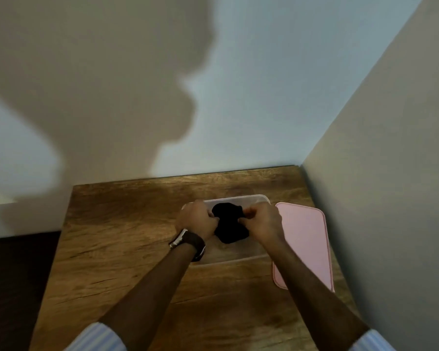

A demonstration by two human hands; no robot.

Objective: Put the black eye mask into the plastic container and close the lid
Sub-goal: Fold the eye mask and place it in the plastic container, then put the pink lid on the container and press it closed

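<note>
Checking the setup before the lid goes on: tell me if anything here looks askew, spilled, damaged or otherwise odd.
Nothing stands out. The left hand and right hand hold the bunched black eye mask over the open plastic container. The pink lid lies flat on the wooden table, right of the container. No spill or damage shows.

Both hands, left (199, 219) and right (262, 221), are curled closed, forearms extended forward.

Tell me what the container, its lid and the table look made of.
Container: translucent, frosted-looking plastic; the table grain shows faintly through. Lid: pink, matte, probably plastic; smooth with a raised rim. Table: wood or wood-look laminate, brown grain, low sheen.
</note>
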